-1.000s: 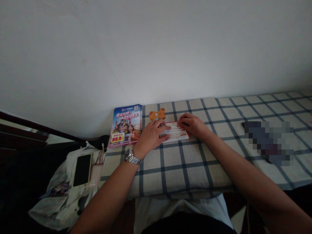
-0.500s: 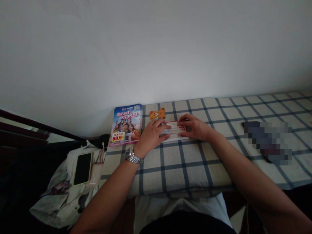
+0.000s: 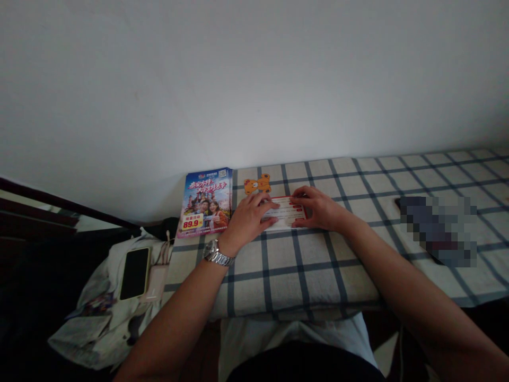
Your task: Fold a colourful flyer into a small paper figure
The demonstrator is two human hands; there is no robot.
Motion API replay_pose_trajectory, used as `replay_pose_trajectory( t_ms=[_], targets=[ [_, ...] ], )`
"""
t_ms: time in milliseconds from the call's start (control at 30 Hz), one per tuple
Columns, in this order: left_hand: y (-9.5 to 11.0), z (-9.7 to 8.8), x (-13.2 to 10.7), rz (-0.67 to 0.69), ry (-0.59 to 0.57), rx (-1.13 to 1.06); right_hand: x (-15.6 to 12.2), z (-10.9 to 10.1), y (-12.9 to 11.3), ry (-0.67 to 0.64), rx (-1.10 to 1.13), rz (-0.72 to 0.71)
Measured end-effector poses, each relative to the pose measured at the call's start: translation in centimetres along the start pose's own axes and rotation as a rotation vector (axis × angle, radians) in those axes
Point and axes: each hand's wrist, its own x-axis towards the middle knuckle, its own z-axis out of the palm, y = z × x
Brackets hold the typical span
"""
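A small white leaflet with red print and a red border [image 3: 285,213] lies flat on the blue-and-cream checked cloth [image 3: 302,265] that covers the surface, close to the white wall [image 3: 254,79]. In the head view, which is the only one, both hands rest on it. The left hand [image 3: 248,220], with a silver metal watch [image 3: 216,253] at its wrist, lies palm down over the leaflet's left end, its fingers stretched forward and close together, pressing the paper to the cloth. The right hand [image 3: 318,208] sits at the leaflet's right end, its fingers curled and narrow, the tips on the paper's far and near edges; whether they pinch the edge or only press it I cannot tell.

The leaflet looks folded down to a short strip and held flat, so the folding seems well along; the crease may yet need smoothing.

Just left of the left hand lies a stack of colourful glossy flyers with a yellow price tag [image 3: 205,202]. An orange bear-shaped cutout [image 3: 257,185] lies just beyond the fingers. A dark smartphone [image 3: 135,273] rests on crumpled pale fabric [image 3: 99,313] at the lower left.
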Motion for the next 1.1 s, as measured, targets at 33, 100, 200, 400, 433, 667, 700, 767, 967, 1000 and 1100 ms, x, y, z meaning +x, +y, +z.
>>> replay_pose_trajectory(
  t_ms=[33,100,200,400,433,667,700,767,967,1000,1100],
  targets=[
    [0.02,0.02,-0.03,-0.001,0.001,0.0,-0.01,0.03,-0.02,0.003,0.001,-0.001],
    [0.06,0.07,-0.09,0.002,0.002,-0.002,-0.03,0.06,-0.07,0.006,0.008,0.0],
    [0.05,0.14,-0.13,0.006,-0.002,-0.003,-0.03,0.01,-0.2,0.008,0.012,-0.002],
    [-0.09,0.28,-0.09,0.002,-0.004,-0.009,-0.02,-0.28,-0.4,-0.01,-0.02,-0.008],
    [-0.11,0.3,-0.09,0.003,-0.004,-0.012,-0.04,-0.31,-0.36,-0.013,-0.023,-0.009],
    [-0.24,0.47,-0.09,0.012,0.0,-0.019,-0.24,-0.16,0.14,-0.011,0.007,-0.007],
    [-0.25,0.51,-0.09,0.01,0.002,-0.019,-0.27,-0.13,0.15,-0.011,0.008,-0.005],
    [-0.24,0.56,-0.1,0.004,0.004,-0.016,-0.33,-0.06,0.15,-0.011,0.005,0.0],
    [0.05,0.29,0.04,0.005,-0.013,0.003,-0.66,0.12,0.02,0.005,-0.009,-0.013],
    [0.1,0.18,0.09,0.007,-0.015,0.008,-0.72,0.15,-0.01,0.007,-0.015,-0.012],
    [0.2,-0.17,0.27,0.01,-0.018,0.018,-0.85,0.22,-0.07,0.005,-0.035,-0.012]
  ],
)
